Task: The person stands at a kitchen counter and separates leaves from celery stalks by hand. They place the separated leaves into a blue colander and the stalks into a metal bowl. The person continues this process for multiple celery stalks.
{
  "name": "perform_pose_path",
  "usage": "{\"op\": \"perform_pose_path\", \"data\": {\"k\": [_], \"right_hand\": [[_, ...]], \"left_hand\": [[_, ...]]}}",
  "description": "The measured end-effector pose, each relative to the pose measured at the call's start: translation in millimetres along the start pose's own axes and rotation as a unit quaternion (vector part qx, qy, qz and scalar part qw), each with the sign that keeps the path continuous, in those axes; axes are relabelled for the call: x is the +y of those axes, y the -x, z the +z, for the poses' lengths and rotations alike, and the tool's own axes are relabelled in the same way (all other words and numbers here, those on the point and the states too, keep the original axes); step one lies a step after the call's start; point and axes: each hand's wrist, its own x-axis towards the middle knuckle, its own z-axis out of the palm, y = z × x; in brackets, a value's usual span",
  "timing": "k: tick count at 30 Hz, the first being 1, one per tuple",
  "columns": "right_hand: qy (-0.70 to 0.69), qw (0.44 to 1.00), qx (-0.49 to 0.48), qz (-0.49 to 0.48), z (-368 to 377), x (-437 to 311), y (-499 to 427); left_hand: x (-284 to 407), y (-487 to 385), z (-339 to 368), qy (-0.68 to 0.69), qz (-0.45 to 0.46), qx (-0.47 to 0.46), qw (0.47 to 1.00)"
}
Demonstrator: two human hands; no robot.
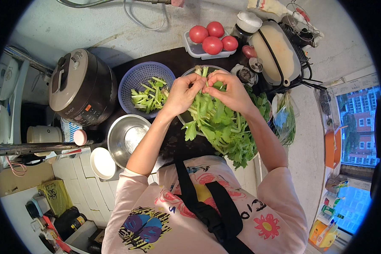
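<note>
My left hand (pixel 186 93) and my right hand (pixel 227 91) meet at the root end of leafy green celery, both pinching the pale stalks between thumb and fingers. The celery leaves (pixel 222 127) spread below the hands, over a bowl (pixel 181 118) that they mostly hide, and hang past the dark counter's front edge. Left of the hands a purple colander (pixel 124 92) holds short pieces of celery stalk (pixel 150 96). In front of it stands a stainless steel bowl (pixel 116 135) with nothing seen in it.
Tomatoes (pixel 212 45) sit in a plastic container behind the hands. A pressure cooker (pixel 82 89) stands at the left, a white bowl (pixel 103 163) at the front left. To the right are a jar with a white lid (pixel 249 22), a cutting board (pixel 274 52) in a rack and bagged greens (pixel 285 122).
</note>
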Motion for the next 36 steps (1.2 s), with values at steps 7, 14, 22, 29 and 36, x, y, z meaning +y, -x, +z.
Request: {"op": "perform_pose_path", "data": {"k": [7, 14, 22, 29, 36], "right_hand": [[-0.032, 0.987, -0.11, 0.113, -16, -3, 2], [0.449, 0.879, 0.024, 0.156, -50, 0, -14], [-0.065, 0.992, 0.097, 0.053, -22, 12, -52], [0.263, 0.961, -0.069, 0.047, 78, -1, -82], [-0.177, 0.979, -0.087, 0.051, 66, -30, -11]], "left_hand": [[10, 13, -7, -0.259, 0.0, -0.037, 0.965], [10, 34, -22, -0.354, -0.024, -0.081, 0.932], [1, 78, -108, 0.278, -0.054, 0.022, 0.959], [-11, 79, -103, 0.277, -0.096, 0.145, 0.945], [-10, 43, -41, 0.311, -0.047, 0.215, 0.925]]}}
